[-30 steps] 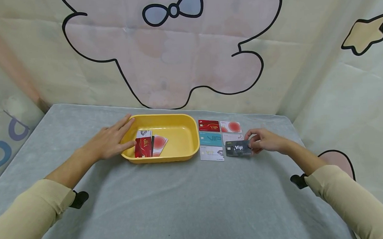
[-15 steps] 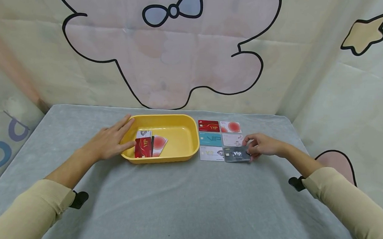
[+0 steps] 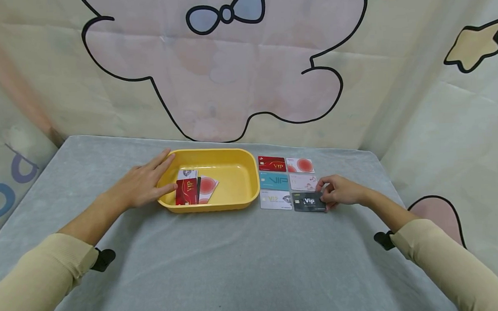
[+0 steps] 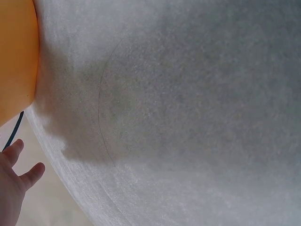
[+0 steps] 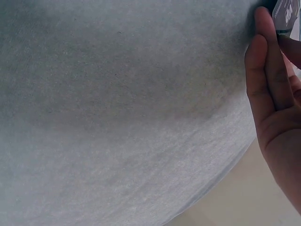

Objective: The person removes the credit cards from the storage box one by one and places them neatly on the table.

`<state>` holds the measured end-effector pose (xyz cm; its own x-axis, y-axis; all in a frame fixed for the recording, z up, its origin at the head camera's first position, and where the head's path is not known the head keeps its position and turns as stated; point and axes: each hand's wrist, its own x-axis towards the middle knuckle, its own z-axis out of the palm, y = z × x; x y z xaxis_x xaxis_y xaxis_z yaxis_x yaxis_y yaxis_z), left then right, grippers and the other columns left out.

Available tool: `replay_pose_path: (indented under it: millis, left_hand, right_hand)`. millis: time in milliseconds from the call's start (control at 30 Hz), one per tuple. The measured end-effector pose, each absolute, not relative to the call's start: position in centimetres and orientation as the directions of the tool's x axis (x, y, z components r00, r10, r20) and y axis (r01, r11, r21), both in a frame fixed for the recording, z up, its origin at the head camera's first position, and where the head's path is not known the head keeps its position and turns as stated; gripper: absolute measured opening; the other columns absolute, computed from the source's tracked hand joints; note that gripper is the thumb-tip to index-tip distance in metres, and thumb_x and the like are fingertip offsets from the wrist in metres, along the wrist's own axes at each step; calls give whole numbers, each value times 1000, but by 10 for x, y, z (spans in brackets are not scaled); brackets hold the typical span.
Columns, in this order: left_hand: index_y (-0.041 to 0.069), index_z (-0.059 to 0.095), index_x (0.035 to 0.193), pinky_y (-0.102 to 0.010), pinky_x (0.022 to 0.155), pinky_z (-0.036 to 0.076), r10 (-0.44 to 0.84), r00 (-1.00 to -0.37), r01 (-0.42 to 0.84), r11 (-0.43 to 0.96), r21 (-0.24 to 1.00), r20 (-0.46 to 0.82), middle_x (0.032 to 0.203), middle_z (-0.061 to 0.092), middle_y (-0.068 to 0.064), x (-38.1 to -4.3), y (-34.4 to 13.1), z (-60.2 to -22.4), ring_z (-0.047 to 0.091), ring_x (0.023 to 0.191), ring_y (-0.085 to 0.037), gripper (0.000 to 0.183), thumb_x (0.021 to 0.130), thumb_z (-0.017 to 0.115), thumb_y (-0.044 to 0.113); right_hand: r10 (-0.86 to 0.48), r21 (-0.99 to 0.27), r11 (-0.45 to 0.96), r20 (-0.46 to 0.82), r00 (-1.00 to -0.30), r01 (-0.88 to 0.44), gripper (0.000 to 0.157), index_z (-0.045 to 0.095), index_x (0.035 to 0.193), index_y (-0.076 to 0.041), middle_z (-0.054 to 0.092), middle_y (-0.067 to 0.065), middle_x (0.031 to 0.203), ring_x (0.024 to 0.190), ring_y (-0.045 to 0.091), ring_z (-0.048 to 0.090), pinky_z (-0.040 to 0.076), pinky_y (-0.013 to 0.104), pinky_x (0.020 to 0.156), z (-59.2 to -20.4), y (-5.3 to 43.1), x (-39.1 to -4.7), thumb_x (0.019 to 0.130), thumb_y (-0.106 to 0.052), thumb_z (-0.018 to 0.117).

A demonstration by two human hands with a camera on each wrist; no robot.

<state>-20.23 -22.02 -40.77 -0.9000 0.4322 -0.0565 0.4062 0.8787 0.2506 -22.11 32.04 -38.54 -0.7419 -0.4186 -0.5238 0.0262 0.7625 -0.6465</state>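
Note:
My left hand [image 3: 139, 183] lies at the left rim of a yellow tray [image 3: 238, 204], fingers spread over the rim. In the left wrist view only part of that hand [image 4: 11, 188] and the tray's side [image 4: 16, 61] show. With its thumb and fingers, my right hand [image 3: 341, 190] pinches the right end of a black VIP card [image 3: 303, 203]. The card lies flat in line with a silver VIP card [image 3: 275, 200] on its left, below a white flowered card [image 3: 302, 182]. A corner of the black card [image 5: 284, 16] shows between the fingers in the right wrist view.
A red VIP card [image 3: 271, 164], a teal VIP card [image 3: 273, 181] and a white card with red circles [image 3: 300, 165] complete two columns right of the tray. Inside the tray are another red VIP card [image 3: 186, 192] and several overlapping cards. A grey cloth [image 3: 220, 266] covers the table.
My right hand has drawn the black card toward me and slightly left, uncovering the white flowered card and lining up beside the silver one. My left hand and the tray stay put.

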Motion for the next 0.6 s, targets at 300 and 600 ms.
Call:
replay_pose_path:
  millis: [300,600]
  left_hand:
    - [6,16,159,-70,102,35,427,-902,399,881,254,-64,166,9,-17,-203,-219,-408,33,141,-45,87,96,52,55]
    - [5,16,159,-70,102,34,427,-902,399,882,252,-68,166,9,-18,-202,-219,-407,31,142,-45,87,96,52,53]
  right_hand:
    - [-429,-649,760,-485,-762,-15,24,52,113,7,64,11,83,69,23,68,59,33,66,-390,323,-219,92,-1,62]
    - [-408,-623,782,-490,-771,-18,23,54,111,6,60,10,83,71,23,69,59,32,67,-391,324,-220,91,-2,65]
